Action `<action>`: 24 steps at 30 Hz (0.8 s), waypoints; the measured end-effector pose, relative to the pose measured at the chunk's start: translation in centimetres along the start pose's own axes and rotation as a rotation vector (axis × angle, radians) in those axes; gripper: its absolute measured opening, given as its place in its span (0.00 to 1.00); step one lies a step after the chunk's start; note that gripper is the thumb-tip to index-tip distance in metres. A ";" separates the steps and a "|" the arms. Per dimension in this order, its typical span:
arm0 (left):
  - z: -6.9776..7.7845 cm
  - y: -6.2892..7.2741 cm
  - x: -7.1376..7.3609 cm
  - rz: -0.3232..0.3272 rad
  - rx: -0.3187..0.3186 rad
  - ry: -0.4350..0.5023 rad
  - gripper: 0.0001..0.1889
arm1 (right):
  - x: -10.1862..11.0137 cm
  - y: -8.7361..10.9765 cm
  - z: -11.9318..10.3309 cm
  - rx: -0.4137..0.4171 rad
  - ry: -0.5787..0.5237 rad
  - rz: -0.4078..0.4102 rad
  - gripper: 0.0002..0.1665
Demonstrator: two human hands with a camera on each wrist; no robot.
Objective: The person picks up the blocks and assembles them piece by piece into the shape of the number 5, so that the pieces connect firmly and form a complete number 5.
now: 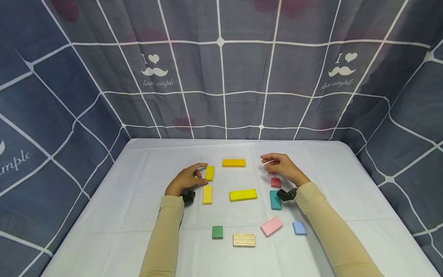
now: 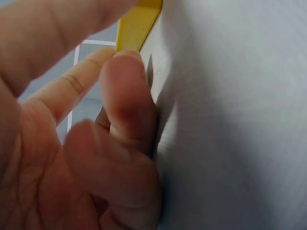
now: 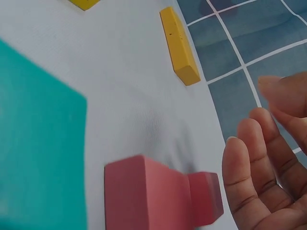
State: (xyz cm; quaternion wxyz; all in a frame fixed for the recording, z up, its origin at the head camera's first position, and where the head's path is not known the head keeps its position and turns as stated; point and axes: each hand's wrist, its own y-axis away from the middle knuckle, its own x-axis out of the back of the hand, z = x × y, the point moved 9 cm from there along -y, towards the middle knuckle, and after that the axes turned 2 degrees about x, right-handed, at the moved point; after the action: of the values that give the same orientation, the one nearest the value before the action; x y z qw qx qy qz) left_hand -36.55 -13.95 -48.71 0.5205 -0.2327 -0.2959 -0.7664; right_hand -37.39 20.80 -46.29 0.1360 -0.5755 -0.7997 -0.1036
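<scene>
On the left side of the table, my left hand (image 1: 187,179) pinches a short bright yellow block (image 1: 209,174) between thumb and index finger, one at each end. Part of that yellow block (image 2: 136,26) shows at the top of the left wrist view, beyond the curled other fingers. A paler yellow block (image 1: 207,195) lies just nearer to me. My right hand (image 1: 282,167) hovers with loosely bent fingers and nothing in them. Below it sit a red block (image 1: 275,182) and a teal block (image 1: 275,200); the wrist camera partly overlaps the teal one.
An orange-yellow block (image 1: 233,163) lies at the back, a long yellow block (image 1: 243,195) mid-table. Nearer to me are a green block (image 1: 217,232), a ridged gold block (image 1: 243,240), a pink block (image 1: 271,226) and a blue block (image 1: 299,228). A grey checked curtain (image 1: 242,111) surrounds the white-covered table.
</scene>
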 end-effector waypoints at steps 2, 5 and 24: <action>0.0 0.0 0.1 0.001 0.002 0.000 0.37 | -0.2 -0.2 -0.1 -0.003 -0.004 -0.001 0.30; 0.0 0.0 0.1 0.007 0.008 0.002 0.36 | -0.5 -0.5 -0.2 -0.016 -0.002 -0.002 0.29; 0.0 0.0 0.2 0.021 0.006 -0.010 0.34 | -2.1 -2.8 -0.4 -0.084 0.058 -0.009 0.28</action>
State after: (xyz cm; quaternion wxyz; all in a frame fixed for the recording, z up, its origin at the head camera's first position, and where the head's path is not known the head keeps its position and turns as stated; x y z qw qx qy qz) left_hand -36.59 -14.04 -48.57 0.5276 -0.2382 -0.2984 -0.7589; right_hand -39.42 17.91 -46.65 0.1343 -0.5740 -0.7929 -0.1541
